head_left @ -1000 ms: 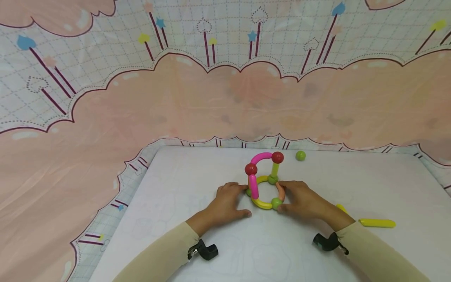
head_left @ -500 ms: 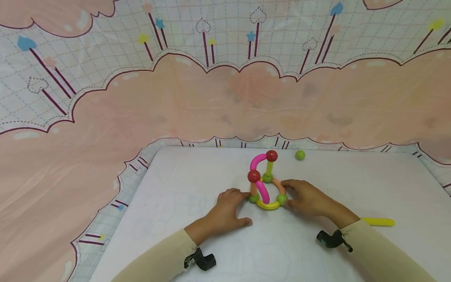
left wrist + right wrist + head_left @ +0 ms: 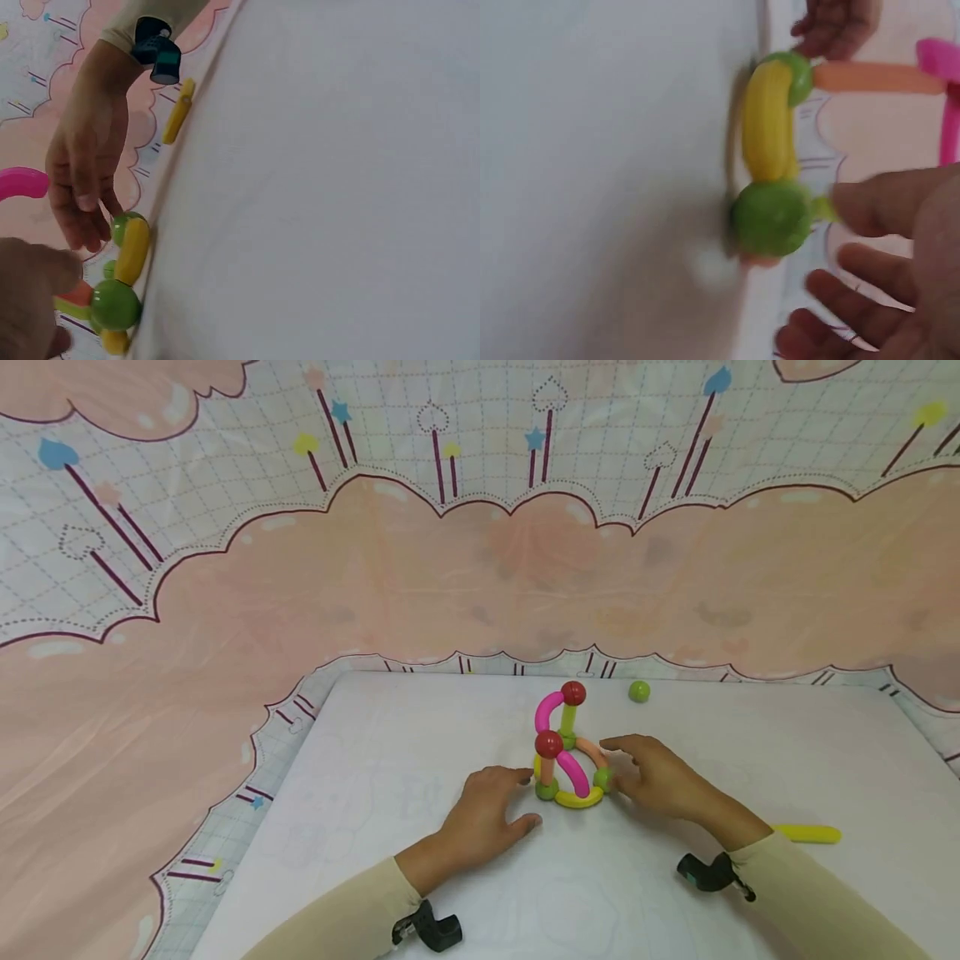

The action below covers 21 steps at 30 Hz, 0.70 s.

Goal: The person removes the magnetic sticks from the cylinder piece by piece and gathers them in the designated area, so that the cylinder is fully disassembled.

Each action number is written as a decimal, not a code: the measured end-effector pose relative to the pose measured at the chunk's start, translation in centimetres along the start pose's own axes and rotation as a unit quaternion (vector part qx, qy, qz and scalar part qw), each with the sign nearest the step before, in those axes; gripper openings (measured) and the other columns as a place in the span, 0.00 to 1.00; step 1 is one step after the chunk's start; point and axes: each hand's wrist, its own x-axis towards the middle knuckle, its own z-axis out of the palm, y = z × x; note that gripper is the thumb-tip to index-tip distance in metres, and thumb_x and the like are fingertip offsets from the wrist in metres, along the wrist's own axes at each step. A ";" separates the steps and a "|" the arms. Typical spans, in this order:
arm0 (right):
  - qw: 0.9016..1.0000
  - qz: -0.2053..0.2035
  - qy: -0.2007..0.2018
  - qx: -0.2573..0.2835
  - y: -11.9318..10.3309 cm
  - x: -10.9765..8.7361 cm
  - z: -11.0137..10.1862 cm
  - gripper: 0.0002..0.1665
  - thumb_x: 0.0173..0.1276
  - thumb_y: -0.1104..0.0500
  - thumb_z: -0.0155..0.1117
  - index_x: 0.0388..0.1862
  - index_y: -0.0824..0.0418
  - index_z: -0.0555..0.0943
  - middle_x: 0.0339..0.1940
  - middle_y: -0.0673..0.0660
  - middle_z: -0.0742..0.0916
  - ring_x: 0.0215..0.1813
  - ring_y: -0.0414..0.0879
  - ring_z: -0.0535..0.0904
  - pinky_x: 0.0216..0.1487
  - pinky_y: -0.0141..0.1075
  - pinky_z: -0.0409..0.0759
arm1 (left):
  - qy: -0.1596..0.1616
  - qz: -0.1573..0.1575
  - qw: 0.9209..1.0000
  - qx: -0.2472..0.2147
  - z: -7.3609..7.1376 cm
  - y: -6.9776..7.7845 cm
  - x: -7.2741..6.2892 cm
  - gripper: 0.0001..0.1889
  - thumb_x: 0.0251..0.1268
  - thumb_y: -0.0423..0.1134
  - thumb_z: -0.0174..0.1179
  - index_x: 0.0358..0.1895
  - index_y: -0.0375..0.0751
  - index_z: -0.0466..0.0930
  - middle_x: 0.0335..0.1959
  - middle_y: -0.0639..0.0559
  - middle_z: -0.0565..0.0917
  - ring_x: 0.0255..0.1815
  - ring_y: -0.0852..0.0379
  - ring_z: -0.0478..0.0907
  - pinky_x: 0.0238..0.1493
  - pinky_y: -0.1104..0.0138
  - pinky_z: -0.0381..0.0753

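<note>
Turned since earlier frame on white table [image 3: 375, 752]: ball-and-rod structure [image 3: 574, 774]. Find left hand [image 3: 483, 817] at its left, right hand [image 3: 663, 779] at its right, both loosely spread; cannot confirm contact. Note yellow rod [image 3: 812, 834] at right, green ball [image 3: 639, 692] at far side.

I can't read any text, label, brand, number or sign in my three views. On the tabletop [image 3: 750, 735], between its left and right edges on the near side, I see faint printed marks [image 3: 577, 914], too pale to make out. The right wrist's camera [image 3: 161, 56] bears a small teal patch, and from here I can't tell whether it carries lettering.
</note>
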 end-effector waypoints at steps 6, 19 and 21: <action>0.995 -0.054 0.062 0.058 -2.4 -1.3 -0.3 0.26 0.72 0.57 0.72 0.67 0.61 0.79 0.52 0.52 0.89 0.54 0.49 0.84 0.54 0.48 0.85 | 0.182 0.077 0.980 -0.020 -1.6 0.8 0.7 0.29 0.64 0.42 0.75 0.66 0.41 0.76 0.62 0.47 0.82 0.67 0.48 0.78 0.69 0.53 0.78; 0.989 -0.102 0.078 0.067 -5.0 -2.1 0.5 0.30 0.68 0.58 0.75 0.66 0.62 0.78 0.38 0.43 0.88 0.39 0.37 0.79 0.42 0.33 0.83 | 0.217 0.166 0.962 -0.030 -2.6 2.6 3.0 0.26 0.64 0.40 0.75 0.65 0.41 0.83 0.68 0.47 0.80 0.64 0.50 0.82 0.62 0.64 0.84; 0.988 -0.111 0.085 0.069 -4.9 -2.1 0.6 0.29 0.68 0.60 0.75 0.66 0.61 0.77 0.38 0.44 0.89 0.38 0.36 0.79 0.39 0.32 0.82 | 0.220 0.174 0.959 -0.030 -2.5 2.6 3.2 0.23 0.64 0.38 0.75 0.62 0.40 0.85 0.66 0.47 0.82 0.64 0.52 0.83 0.64 0.66 0.82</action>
